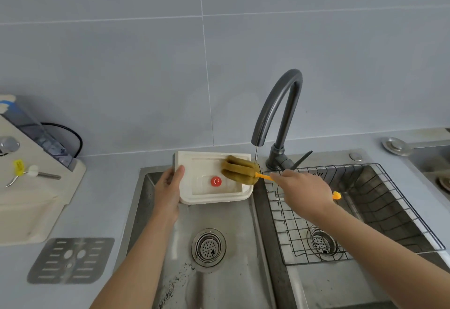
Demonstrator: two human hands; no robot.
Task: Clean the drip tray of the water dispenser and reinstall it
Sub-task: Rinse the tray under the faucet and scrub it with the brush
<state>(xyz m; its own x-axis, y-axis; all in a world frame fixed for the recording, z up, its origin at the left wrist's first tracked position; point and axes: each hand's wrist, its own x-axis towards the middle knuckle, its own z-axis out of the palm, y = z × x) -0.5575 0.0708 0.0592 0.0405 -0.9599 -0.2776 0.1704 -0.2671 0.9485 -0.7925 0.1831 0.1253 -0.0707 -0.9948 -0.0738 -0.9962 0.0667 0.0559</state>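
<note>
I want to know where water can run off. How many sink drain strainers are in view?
2. One drain strainer sits in the floor of the left basin, below the drip tray. The other is in the right basin, under the wire rack.

My left hand (pixel 169 190) is clamped with thumb on top, my right hand (pixel 300 190) fisted farther right, both arms outstretched.

Over the left sink basin (pixel 219 272), the left hand (pixel 168 186) grips the cream drip tray (pixel 209 196) by its left edge while the right hand (pixel 302 189) clasps the orange handle of a sponge brush (pixel 239 169) (1 thin stream from the faucet (pixel 277 111) lands on it) pressed against the tray's far right corner.
</note>
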